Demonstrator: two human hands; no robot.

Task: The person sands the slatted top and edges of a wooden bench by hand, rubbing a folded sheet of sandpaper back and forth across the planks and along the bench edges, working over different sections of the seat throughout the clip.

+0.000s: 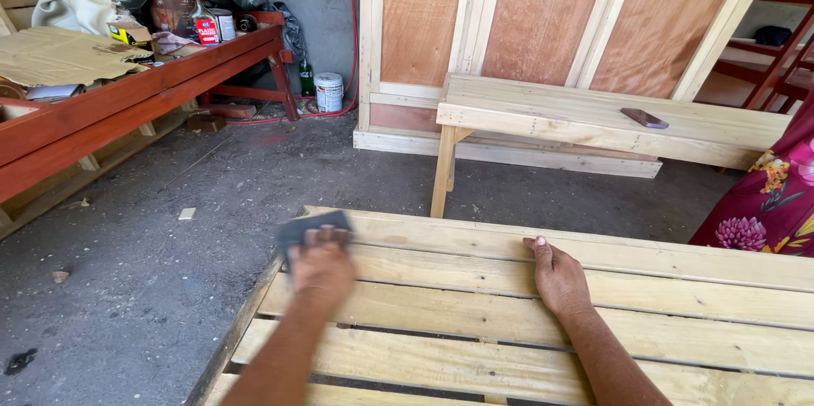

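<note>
My left hand is blurred and presses a dark grey sheet of sandpaper onto the far left corner of a pale slatted wooden frame. The sheet sticks out beyond my fingertips. My right hand lies flat, palm down and fingers together, on a slat near the frame's middle, holding nothing. Both forearms reach in from the bottom edge.
A pale wooden bench with a small dark block stands beyond, against plywood panels. A red wooden frame at left carries cans, a bottle and cardboard. A white tin sits on the concrete floor. Flowered cloth at right.
</note>
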